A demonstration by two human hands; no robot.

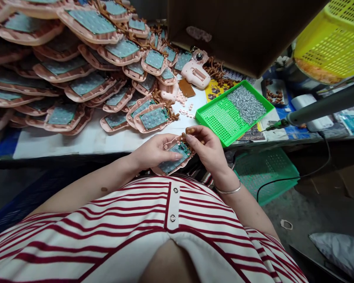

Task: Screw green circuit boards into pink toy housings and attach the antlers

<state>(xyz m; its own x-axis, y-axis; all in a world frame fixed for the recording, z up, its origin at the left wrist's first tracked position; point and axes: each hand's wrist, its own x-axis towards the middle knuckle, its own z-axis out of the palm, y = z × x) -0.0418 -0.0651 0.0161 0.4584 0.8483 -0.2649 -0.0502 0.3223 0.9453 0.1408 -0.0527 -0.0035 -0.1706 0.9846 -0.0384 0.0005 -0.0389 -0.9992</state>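
My left hand (155,152) grips a pink plastic casing half (174,156) from its left side, thumb lying across the blue-grey panel. A green circuit board with wires shows at the casing's upper end. At that end my right hand (205,148) pinches a small brown plastic piece (190,130) between thumb and fingers. Whether the piece is joined to the casing cannot be made out. Just beyond my hands, a similar casing half (152,118) with a brown antler-shaped part rests on the table.
Many such casings (90,24) are stacked at the left. A green tray (215,120) of small metal screws stands right of centre, near an electric screwdriver (312,106). Behind are a cardboard box (224,31) and a yellow basket (327,43). A green crate (267,173) sits below the table edge.
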